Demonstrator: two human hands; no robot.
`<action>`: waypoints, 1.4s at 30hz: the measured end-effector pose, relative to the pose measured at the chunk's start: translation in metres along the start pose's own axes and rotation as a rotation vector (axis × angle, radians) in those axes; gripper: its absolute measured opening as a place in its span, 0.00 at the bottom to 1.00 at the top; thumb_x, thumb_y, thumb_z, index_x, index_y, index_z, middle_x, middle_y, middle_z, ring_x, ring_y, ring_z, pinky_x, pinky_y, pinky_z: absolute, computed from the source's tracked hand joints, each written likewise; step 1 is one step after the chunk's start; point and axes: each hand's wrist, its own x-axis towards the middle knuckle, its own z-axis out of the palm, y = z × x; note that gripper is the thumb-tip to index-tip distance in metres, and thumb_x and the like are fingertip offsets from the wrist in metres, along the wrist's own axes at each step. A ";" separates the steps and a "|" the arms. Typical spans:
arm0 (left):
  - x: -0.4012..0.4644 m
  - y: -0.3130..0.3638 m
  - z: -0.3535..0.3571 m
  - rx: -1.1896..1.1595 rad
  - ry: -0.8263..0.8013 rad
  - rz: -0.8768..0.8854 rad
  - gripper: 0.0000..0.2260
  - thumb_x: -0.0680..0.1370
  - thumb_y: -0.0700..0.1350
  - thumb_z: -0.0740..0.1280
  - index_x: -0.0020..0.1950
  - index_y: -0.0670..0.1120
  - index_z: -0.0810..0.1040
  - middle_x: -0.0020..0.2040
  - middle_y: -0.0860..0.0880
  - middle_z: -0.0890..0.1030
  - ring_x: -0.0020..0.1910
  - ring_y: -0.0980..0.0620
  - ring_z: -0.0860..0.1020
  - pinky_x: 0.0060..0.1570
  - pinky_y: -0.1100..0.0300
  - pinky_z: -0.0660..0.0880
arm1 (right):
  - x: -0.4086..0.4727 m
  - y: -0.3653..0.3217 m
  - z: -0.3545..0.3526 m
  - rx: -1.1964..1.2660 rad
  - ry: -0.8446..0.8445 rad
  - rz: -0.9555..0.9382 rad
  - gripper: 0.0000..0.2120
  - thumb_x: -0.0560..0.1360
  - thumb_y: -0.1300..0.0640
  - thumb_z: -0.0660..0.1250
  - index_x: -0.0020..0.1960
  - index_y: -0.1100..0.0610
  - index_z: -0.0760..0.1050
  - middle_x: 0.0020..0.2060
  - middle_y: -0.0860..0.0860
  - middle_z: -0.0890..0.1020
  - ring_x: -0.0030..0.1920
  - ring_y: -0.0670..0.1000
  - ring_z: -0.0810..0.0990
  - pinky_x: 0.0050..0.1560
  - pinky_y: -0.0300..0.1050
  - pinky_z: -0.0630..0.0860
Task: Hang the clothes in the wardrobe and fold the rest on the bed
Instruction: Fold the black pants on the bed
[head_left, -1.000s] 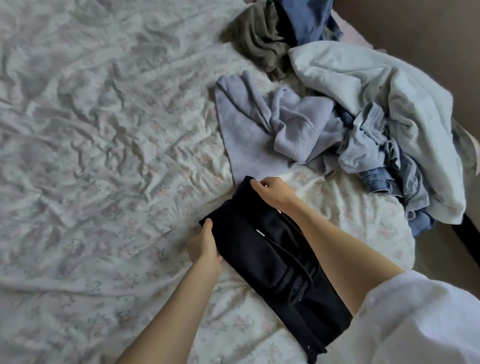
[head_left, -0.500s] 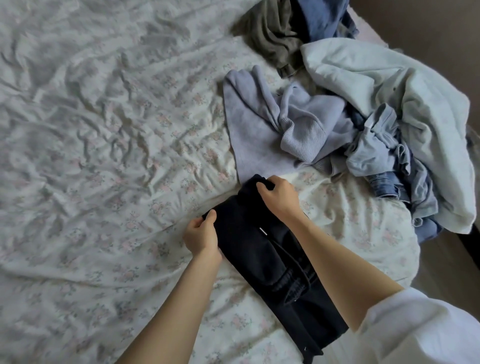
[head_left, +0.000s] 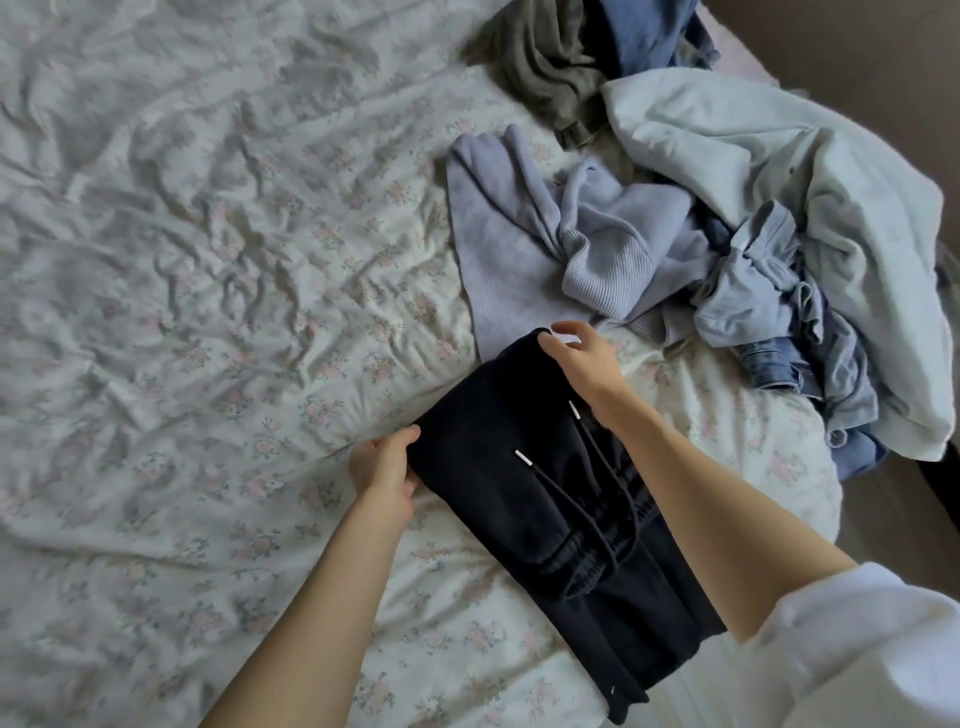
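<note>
Near bed (head_left: 156, 364) edge: black drawstring trousers (head_left: 545, 493) lie folded over on the floral sheet, fold apparently near finished. Left hand (head_left: 384, 467) pinches the folded end's left corner, thumb on top. Right hand (head_left: 582, 364) rests at the far corner, fingers loosely spread, gripping nothing that shows. Beyond, unfolded: lilac sweatshirt (head_left: 571, 244), denim (head_left: 779, 358), pale blue garment (head_left: 779, 171), olive (head_left: 545, 62) and navy (head_left: 644, 31) pieces. Most of the task remains; no wardrobe in view.

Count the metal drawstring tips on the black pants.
2. One tip lies on the middle of the folded black pants; the other tip lies just beside the right hand's wrist. None seems hidden.
</note>
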 end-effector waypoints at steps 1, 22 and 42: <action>0.003 0.003 0.000 0.037 -0.021 0.005 0.13 0.74 0.35 0.69 0.58 0.38 0.75 0.54 0.41 0.80 0.50 0.45 0.80 0.47 0.50 0.79 | 0.004 -0.002 0.000 -0.085 -0.011 -0.005 0.18 0.76 0.47 0.64 0.62 0.54 0.72 0.46 0.47 0.79 0.44 0.45 0.78 0.43 0.38 0.73; 0.000 -0.018 -0.005 0.254 -0.239 0.050 0.21 0.71 0.44 0.75 0.61 0.49 0.74 0.58 0.48 0.80 0.55 0.47 0.79 0.58 0.47 0.76 | -0.039 0.075 -0.030 -0.752 0.066 -0.068 0.21 0.78 0.40 0.53 0.59 0.54 0.72 0.45 0.51 0.81 0.48 0.54 0.79 0.41 0.46 0.66; 0.047 0.035 0.014 1.043 -0.569 0.297 0.29 0.67 0.48 0.78 0.66 0.50 0.73 0.57 0.53 0.79 0.55 0.55 0.78 0.60 0.56 0.74 | 0.038 -0.015 0.010 -1.404 -0.488 -0.620 0.44 0.69 0.59 0.63 0.76 0.45 0.40 0.77 0.47 0.45 0.76 0.51 0.38 0.72 0.65 0.39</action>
